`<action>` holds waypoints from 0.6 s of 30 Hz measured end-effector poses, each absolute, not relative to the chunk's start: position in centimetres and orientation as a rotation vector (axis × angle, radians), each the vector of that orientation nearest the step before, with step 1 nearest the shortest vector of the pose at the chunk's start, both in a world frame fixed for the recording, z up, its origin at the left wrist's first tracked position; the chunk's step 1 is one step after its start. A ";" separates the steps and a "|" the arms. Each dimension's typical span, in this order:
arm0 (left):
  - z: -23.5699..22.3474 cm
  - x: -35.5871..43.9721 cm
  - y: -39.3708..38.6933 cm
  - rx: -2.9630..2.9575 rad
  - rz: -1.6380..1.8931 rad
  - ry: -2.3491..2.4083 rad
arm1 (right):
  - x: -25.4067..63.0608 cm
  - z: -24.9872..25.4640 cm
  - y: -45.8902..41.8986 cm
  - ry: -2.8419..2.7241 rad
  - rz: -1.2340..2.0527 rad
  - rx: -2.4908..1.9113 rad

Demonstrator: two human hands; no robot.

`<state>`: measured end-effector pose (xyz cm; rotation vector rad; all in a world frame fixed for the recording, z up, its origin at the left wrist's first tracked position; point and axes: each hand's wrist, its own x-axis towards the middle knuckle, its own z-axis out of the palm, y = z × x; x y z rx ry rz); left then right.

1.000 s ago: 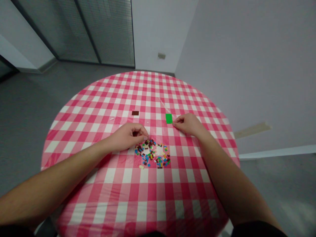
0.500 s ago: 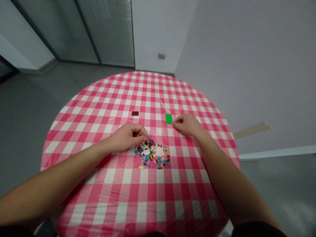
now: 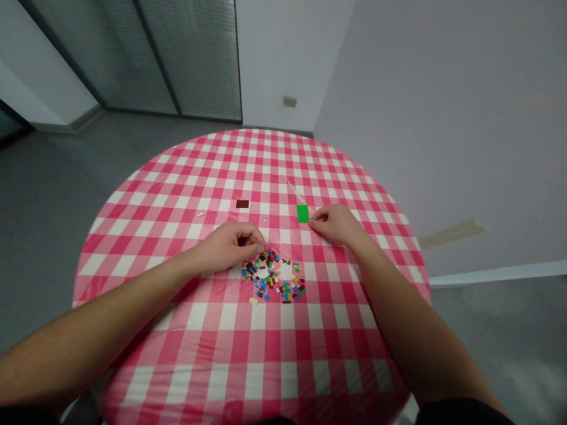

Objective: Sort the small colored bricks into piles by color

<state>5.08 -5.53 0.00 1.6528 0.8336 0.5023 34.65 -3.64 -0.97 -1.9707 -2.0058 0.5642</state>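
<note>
My left hand (image 3: pixel 233 245) is closed in a pinch, fingertips at the upper-left edge of a loose pile of tiny coloured building bricks (image 3: pixel 290 290). Whatever is between those fingertips is too small to make out. On the right, a small green building plate (image 3: pixel 302 213) lies beyond the pile. My right hand (image 3: pixel 335 223) pinches at its lower right corner, thumb and forefinger together. A dark brown plate (image 3: pixel 242 203) lies farther left, past my left hand, with neither hand on it.
A round table (image 3: pixel 212 345) with a red-and-white checked cloth carries everything. One cream brick (image 3: pixel 253 301) sits at the pile's near edge. Small clear scraps (image 3: pixel 201 214) lie left of the brown plate. Walls (image 3: pixel 443 118) stand beyond and to the right.
</note>
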 end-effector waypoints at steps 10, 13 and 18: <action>-0.2 5.0 -5.3 1.663 0.495 0.849 | 34.9 -1.5 -3.4 -2.013 0.550 -1.948; -0.4 4.7 -4.8 1.726 0.514 0.912 | 34.9 -1.5 -3.4 -2.004 0.565 -1.940; -0.6 3.9 -4.0 1.959 0.540 1.007 | 35.0 -1.3 -3.5 -2.006 0.578 -1.931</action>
